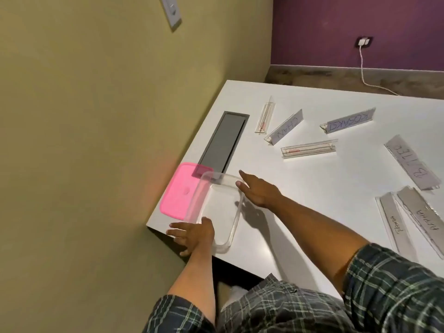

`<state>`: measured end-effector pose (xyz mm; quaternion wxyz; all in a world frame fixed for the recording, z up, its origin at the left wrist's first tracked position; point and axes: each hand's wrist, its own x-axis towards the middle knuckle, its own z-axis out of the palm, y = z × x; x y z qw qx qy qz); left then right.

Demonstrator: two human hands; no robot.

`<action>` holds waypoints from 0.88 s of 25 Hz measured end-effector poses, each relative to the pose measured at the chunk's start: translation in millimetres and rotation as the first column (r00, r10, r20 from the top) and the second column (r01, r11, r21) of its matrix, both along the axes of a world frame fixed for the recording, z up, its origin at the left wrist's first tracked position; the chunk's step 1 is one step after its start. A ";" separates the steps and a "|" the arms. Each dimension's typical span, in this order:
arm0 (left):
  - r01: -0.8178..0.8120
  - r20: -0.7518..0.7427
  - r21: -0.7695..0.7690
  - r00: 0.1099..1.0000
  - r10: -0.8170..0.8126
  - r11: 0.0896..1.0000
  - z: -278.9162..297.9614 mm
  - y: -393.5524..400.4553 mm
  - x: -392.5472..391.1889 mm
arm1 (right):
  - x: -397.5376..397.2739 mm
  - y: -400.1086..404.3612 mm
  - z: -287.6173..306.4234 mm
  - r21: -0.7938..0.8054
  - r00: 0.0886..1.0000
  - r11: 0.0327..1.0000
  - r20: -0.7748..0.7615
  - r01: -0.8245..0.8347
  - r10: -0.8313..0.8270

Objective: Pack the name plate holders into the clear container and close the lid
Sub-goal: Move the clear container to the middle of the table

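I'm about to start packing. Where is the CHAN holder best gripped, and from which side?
Probably from above: pinch the CHAN holder across its top ridge near mid-length. It stands like a tent, its two long faces sloping up to that edge, with bare table along both sides.

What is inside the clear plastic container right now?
Nothing: through the clear plastic container only the white table shows. Its far-left corner overlaps the pink lid.

On the white table (324,188), the flat pink lid (177,193) lies at nine o'clock of the clear rectangular plastic container (216,212); scattered acrylic name plate holders (308,149) lie at two o'clock.
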<state>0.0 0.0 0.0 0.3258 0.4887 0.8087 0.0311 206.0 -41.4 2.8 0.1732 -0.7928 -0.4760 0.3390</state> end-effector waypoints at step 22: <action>0.659 0.188 0.210 0.697 -0.692 0.722 0.4 -25.0 95.2 | 113.7 -154.1 -25.5 -0.041 0.667 0.731 -0.378 0.681 -0.642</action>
